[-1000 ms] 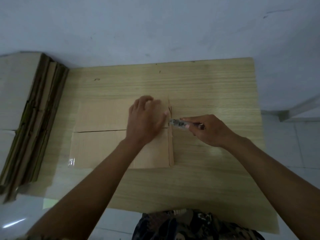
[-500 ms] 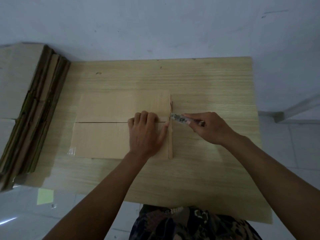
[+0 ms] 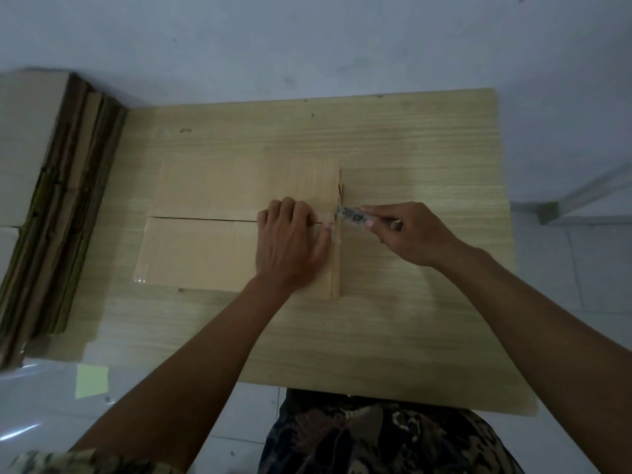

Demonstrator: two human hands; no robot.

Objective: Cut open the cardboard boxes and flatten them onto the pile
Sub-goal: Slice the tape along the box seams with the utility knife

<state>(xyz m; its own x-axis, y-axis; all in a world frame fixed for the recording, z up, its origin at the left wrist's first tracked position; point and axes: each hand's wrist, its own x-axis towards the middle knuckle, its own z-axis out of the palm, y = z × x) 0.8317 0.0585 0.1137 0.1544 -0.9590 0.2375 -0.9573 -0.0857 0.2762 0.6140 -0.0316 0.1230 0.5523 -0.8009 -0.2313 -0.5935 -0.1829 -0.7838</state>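
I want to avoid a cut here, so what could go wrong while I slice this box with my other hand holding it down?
The left hand presses the box with its thumb right by the seam where the knife tip works; a slip leftward could catch it. The right hand pinches the knife far back, so the tip may wander. The box lies loose on the table and could slide.
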